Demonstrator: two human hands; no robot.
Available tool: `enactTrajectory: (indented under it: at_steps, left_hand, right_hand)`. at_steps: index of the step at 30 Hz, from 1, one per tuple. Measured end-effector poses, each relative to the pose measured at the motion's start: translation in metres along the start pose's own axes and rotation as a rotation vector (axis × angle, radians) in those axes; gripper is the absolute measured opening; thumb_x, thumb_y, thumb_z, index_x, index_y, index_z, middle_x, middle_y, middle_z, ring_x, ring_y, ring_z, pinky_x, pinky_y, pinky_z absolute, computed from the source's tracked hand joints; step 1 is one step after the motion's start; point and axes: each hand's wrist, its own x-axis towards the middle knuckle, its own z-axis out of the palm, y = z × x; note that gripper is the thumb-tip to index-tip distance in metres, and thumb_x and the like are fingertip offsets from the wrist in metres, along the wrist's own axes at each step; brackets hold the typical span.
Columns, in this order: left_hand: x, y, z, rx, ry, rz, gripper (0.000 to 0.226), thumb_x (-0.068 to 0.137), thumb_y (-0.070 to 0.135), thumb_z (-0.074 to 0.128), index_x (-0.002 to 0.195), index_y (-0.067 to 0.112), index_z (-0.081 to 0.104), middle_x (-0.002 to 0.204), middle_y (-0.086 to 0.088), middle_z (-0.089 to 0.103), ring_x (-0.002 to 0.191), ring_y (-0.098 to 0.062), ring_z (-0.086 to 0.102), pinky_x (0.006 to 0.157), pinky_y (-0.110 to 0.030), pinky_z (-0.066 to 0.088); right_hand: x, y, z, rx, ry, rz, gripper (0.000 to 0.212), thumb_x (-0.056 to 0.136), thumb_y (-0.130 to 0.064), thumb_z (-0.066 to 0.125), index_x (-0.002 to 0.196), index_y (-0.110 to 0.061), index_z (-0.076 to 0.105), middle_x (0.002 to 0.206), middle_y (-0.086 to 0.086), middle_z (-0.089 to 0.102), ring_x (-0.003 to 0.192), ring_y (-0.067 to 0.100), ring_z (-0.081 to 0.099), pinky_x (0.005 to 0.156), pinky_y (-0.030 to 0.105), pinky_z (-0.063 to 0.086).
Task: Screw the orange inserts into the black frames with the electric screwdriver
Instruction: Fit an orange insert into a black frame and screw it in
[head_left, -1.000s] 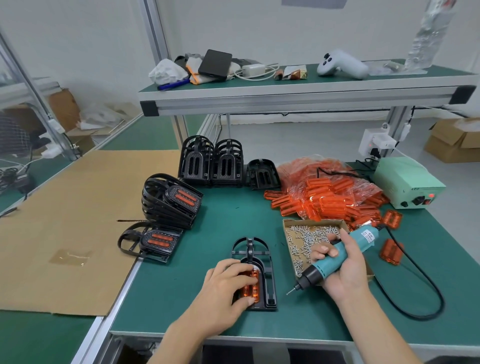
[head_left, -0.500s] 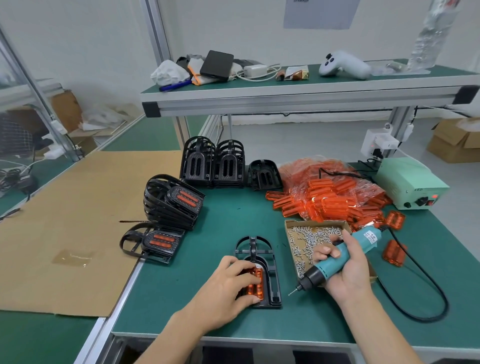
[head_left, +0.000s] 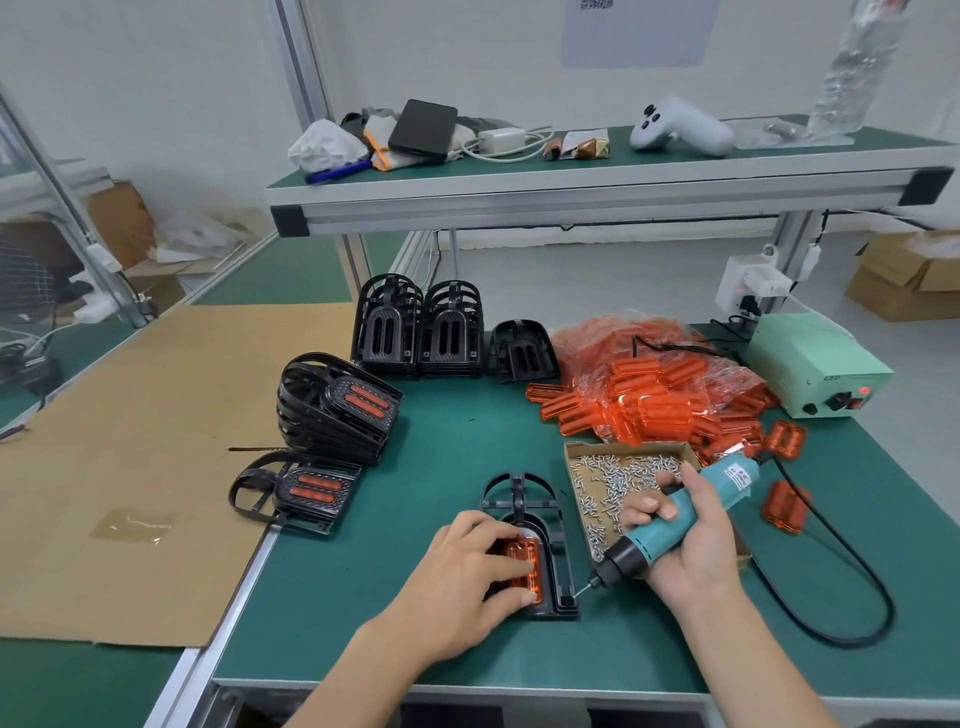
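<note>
A black frame (head_left: 519, 499) lies flat on the green bench near the front edge, with an orange insert (head_left: 523, 558) seated in it. My left hand (head_left: 465, 574) presses on the insert with spread fingers, hiding its left part. My right hand (head_left: 685, 540) grips the teal electric screwdriver (head_left: 675, 519); its bit tip (head_left: 581, 590) hovers at the frame's lower right corner. A cardboard tray of small silver screws (head_left: 608, 475) sits just behind the screwdriver.
A bag and loose pile of orange inserts (head_left: 649, 395) lie at the right rear. Empty black frames (head_left: 421, 332) stand at the back; finished frames (head_left: 332, 410) are stacked left. The green power box (head_left: 815, 369) and the screwdriver's black cable (head_left: 841, 571) occupy the right side.
The view has shifted slightly. My right hand has brought the screwdriver tip a little closer to the frame's lower right corner. My left hand stays on the insert.
</note>
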Motion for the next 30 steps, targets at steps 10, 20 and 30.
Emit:
enactTrajectory:
  at_steps: [10, 20, 30]
  left_hand:
    - [0.055, 0.03, -0.004, -0.223, 0.352, -0.061, 0.005, 0.094, 0.038, 0.061, 0.091, 0.034, 0.064, 0.091, 0.021, 0.059, 0.098, 0.0, 0.05, 0.095, -0.031, 0.034]
    - [0.142, 0.074, 0.01, 0.502, -0.142, -0.164, 0.033, 0.093, 0.031, 0.065, 0.122, 0.016, 0.065, 0.131, -0.011, 0.051, 0.124, -0.031, 0.038, 0.106, -0.051, 0.029]
    - [0.137, 0.07, 0.017, 0.339, -0.001, -0.14, 0.011, 0.092, 0.023, 0.066, 0.1, 0.019, 0.071, 0.111, -0.003, 0.063, 0.113, -0.028, 0.043, 0.094, -0.046, 0.029]
  right_hand:
    - [0.003, 0.0, -0.003, -0.003, -0.036, -0.009, 0.026, 0.09, -0.036, 0.073, 0.072, -0.017, 0.067, 0.057, -0.008, 0.039, 0.056, 0.01, 0.049, 0.05, 0.023, 0.047]
    - [0.004, -0.001, -0.006, -0.02, -0.034, -0.034, 0.025, 0.09, -0.035, 0.073, 0.075, -0.016, 0.064, 0.056, -0.006, 0.039, 0.055, 0.011, 0.048, 0.049, 0.024, 0.047]
    - [0.005, -0.001, -0.004, -0.04, -0.022, -0.032, 0.024, 0.085, -0.035, 0.073, 0.074, -0.016, 0.063, 0.056, -0.006, 0.039, 0.056, 0.011, 0.047, 0.049, 0.023, 0.046]
